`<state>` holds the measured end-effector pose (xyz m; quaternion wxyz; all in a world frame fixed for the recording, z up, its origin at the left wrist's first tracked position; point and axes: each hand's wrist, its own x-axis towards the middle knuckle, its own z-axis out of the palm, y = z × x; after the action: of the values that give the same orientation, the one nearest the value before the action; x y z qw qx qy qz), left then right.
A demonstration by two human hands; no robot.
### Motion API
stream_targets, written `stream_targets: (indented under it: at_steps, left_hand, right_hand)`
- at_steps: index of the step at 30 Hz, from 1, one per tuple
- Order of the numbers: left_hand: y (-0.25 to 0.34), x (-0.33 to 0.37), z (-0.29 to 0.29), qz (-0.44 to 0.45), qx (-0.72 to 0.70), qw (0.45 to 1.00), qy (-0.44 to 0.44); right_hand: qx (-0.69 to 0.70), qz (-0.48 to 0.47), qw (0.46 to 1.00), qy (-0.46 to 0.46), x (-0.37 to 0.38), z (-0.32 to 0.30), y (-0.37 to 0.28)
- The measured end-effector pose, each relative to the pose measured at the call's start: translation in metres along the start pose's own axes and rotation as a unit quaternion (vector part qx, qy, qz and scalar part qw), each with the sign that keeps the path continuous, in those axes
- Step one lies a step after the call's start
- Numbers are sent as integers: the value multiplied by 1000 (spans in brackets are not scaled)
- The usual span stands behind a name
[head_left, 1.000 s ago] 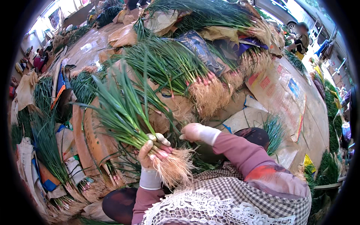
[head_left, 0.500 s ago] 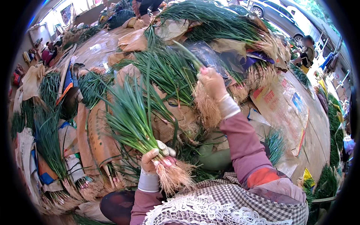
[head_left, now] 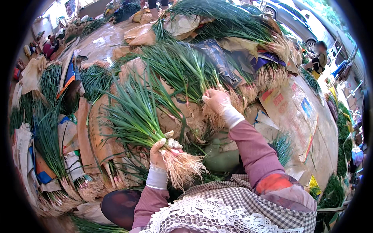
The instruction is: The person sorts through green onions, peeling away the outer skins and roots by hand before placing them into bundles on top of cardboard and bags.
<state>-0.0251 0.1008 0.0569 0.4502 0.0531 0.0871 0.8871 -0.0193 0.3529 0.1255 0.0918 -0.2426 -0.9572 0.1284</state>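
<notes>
My left hand [head_left: 162, 149] is closed round a thick bunch of green onions [head_left: 136, 118] near the base. Its leaves fan up and to the left, and pale stringy roots [head_left: 182, 167] hang below my fingers. Whitish coverings show on some of those fingers. Farther off and to the right, my right hand [head_left: 217, 101] is closed at the lower stalks of green onions [head_left: 198, 72] on a heap. Its fingers partly hide how many stalks it holds. Tangled roots lie just under that hand.
More green onions lie on brown sacks [head_left: 103, 136] at left, and a large heap [head_left: 217, 25] lies at the back. Printed sheeting [head_left: 291, 112] covers ground at right. A person [head_left: 318, 60] sits at far right, near a parked grey car [head_left: 289, 17].
My right hand has come down slightly onto the heap; the green onion it held raised now rests among the others. My left hand has shifted a little, still gripping its bunch.
</notes>
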Motion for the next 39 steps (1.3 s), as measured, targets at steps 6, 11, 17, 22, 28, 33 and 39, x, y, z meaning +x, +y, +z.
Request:
stream_targets:
  at_steps: [6,11,17,22,28,33,39]
  left_hand:
    - [-7,13,-22,0,54,997,49]
    - [-2,7,34,12,87,996,-23]
    - [-2,20,29,0,89,995,48]
    - [-38,43,14,-93,55,987,120]
    - [-48,44,-4,-131,96,974,156]
    - [-57,50,7,-133,124,967,176]
    - [-45,49,2,-188,152,965,104]
  right_hand:
    - [-101,26,994,13,-1,2,-5]
    - [34,-19,997,69,3,-22,-7]
    - [252,-85,961,73,-28,-49,-15]
    - [-121,-182,974,-57,-97,-6,-22]
    - [133,-157,938,-278,-111,-14,3]
    - [18,-137,947,-291,-119,-31,-16]
    - [283,-231,890,-273,-67,14,33]
